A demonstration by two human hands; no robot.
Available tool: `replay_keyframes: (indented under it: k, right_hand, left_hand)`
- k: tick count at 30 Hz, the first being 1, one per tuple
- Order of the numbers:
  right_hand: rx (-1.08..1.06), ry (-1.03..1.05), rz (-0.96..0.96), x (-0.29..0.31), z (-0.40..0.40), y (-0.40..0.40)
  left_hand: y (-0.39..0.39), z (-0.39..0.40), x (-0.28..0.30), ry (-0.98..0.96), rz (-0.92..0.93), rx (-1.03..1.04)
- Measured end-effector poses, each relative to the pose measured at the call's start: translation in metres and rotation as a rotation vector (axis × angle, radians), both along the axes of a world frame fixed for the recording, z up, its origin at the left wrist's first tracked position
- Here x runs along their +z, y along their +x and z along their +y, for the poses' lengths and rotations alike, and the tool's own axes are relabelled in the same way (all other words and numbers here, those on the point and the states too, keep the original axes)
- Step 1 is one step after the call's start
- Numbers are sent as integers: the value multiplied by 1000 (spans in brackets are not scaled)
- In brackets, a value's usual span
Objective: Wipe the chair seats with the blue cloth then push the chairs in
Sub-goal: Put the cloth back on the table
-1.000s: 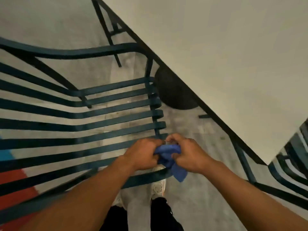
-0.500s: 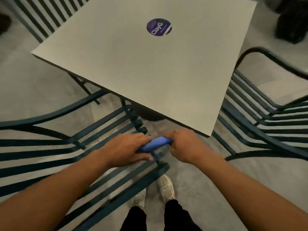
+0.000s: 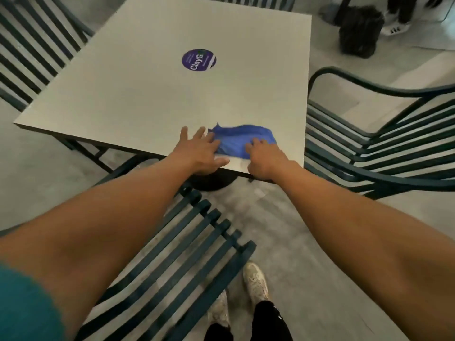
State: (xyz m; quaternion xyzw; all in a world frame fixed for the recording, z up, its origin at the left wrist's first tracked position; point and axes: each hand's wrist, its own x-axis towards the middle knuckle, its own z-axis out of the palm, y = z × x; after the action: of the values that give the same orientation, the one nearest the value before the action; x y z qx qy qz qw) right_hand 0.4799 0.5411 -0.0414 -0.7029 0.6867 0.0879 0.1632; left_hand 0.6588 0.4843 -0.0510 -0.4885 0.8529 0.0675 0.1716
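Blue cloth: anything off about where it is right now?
Yes. The blue cloth lies crumpled on the table near its front right corner, not on a chair seat. Both hands touch it: left hand flat and open, right hand fingertips pressing.

A: Which colours do you see?
B: The cloth (image 3: 242, 141) is bright blue. The table (image 3: 152, 94) is plain pale grey, with a round purple sticker (image 3: 199, 60) with white letters.
A: And the chairs?
B: The chair (image 3: 177, 262) has dark green slats.
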Motion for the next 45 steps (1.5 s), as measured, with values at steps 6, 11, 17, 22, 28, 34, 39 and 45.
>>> replay_keyframes:
  k: [6, 11, 17, 22, 28, 34, 39, 45]
  right_hand:
    - [-55, -66, 24, -29, 7, 10]
    - [-2, 62, 17, -32, 0, 17]
    - [-13, 32, 42, -27, -5, 14]
    - [19, 96, 20, -32, 0, 4]
    - [11, 114, 4, -30, -1, 4]
    - [20, 109, 18, -32, -1, 5]
    - [55, 158, 29, -28, -5, 0]
    - [62, -16, -73, -8, 6, 5]
  left_hand:
    - [-27, 13, -13, -93, 251, 80]
    - [-29, 6, -25, 104, 204, 18]
    - [-34, 12, -22, -133, 240, -54]
    - [-26, 9, -32, 57, 282, -47]
    - [-31, 14, -36, 93, 269, 15]
    - [-32, 14, -38, 101, 220, 15]
    - [-33, 11, -30, 147, 218, 30]
    - [-18, 30, -8, 4, 269, 184]
